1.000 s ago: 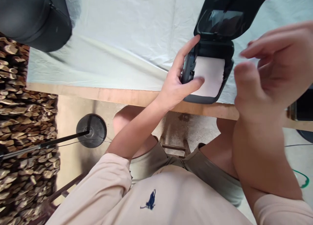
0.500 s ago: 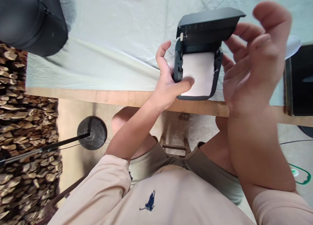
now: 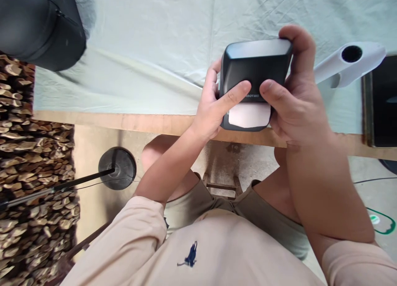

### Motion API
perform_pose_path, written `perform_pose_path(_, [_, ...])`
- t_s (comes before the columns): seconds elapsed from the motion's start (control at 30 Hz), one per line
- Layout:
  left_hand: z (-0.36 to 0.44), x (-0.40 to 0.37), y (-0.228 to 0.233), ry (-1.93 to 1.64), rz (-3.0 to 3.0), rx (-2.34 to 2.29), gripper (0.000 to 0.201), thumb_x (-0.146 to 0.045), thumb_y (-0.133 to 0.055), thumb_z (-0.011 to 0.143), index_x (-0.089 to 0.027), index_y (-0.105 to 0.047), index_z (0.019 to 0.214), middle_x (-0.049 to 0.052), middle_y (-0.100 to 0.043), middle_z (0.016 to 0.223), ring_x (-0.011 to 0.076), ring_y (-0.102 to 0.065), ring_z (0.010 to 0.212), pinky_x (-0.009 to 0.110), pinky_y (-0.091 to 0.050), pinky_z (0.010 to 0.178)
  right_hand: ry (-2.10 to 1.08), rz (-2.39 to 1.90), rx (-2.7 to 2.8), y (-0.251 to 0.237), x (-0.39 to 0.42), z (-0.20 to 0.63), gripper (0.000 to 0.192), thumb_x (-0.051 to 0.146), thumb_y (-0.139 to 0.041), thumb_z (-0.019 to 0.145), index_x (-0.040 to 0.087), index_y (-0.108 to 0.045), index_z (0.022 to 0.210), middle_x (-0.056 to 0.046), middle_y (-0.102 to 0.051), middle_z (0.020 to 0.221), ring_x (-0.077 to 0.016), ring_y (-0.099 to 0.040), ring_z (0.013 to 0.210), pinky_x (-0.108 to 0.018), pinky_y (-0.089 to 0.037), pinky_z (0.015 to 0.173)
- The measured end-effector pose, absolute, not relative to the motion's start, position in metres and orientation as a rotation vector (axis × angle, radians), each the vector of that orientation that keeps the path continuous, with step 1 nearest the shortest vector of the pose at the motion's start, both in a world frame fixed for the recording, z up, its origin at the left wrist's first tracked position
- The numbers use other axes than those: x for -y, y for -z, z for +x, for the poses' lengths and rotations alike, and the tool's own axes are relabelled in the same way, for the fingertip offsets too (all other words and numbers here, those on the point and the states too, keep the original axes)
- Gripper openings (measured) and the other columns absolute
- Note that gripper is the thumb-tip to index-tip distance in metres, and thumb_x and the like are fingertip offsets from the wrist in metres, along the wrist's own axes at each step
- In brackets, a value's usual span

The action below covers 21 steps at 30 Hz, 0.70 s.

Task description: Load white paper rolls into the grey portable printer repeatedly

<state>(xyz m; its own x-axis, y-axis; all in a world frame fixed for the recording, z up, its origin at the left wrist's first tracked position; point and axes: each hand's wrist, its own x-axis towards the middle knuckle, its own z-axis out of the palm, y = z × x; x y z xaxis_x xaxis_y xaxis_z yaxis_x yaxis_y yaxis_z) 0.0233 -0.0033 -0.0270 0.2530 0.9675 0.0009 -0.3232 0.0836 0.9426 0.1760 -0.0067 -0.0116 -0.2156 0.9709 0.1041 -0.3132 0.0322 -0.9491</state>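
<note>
My left hand and right hand had fingers clamped on the portable printer between them, thumbs on its lid, presumably keeping it down, white paper showing just below.

"What's new with the black device?"

"Its lid is down — no longer raised — so just the near strip of white paper shows."

"And the hands?"

"The left hand now has its thumb on the lid instead of the paper. The right hand, clear of it a second ago, now grips its right side, and more of the white gadget comes into view."
</note>
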Motion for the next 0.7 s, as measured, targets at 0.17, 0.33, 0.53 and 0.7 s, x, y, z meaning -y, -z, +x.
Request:
perform_pose_path(0.17, [0.021,0.006,0.021,-1.046,1.198,-0.899,0.054,-0.057,-0.057,0.09,-0.022,-0.043,0.129,0.003,-0.067,0.119,0.0194,-0.068,0.111,0.032,-0.058,0.093,-1.462,-0.847,1.177,0.01,0.009,0.179,0.058,0.033,-0.077,0.076,0.041,-0.047,0.125,0.007,-0.056,0.115,-0.0021,-0.057,0.073,-0.017,-0.053,0.062])
perform_pose_path(0.33, [0.023,0.007,0.018,-0.995,1.239,-1.022,0.047,-0.049,-0.037,0.098,-0.022,-0.039,0.136,-0.002,-0.064,0.12,0.02,-0.065,0.119,0.039,-0.055,0.094,-1.425,-0.798,1.205,0.023,0.006,0.178,0.056,0.036,-0.073,0.081,0.047,-0.045,0.128,0.007,-0.057,0.114,-0.0053,-0.063,0.08,-0.021,-0.057,0.068])
perform_pose_path(0.53, [0.021,0.003,0.027,-1.091,1.165,-0.863,0.067,-0.063,-0.065,0.083,-0.019,-0.044,0.128,0.01,-0.065,0.119,0.0264,-0.067,0.116,0.042,-0.057,0.098,-1.425,-0.766,1.2,0.031,0.005,0.176,0.055,0.04,-0.07,0.082,0.047,-0.042,0.129,0.006,-0.058,0.117,-0.0139,-0.063,0.114,-0.03,-0.061,0.088])
perform_pose_path(0.7, [0.026,0.002,0.038,-1.118,1.247,-0.919,0.076,-0.074,-0.06,0.079,-0.024,-0.041,0.133,0.005,-0.061,0.12,0.0262,-0.062,0.123,0.045,-0.052,0.104,-1.406,-0.758,1.193,0.03,0.005,0.176,0.055,0.04,-0.071,0.081,0.049,-0.044,0.129,0.008,-0.055,0.127,-0.0145,-0.054,0.131,-0.033,-0.06,0.1])
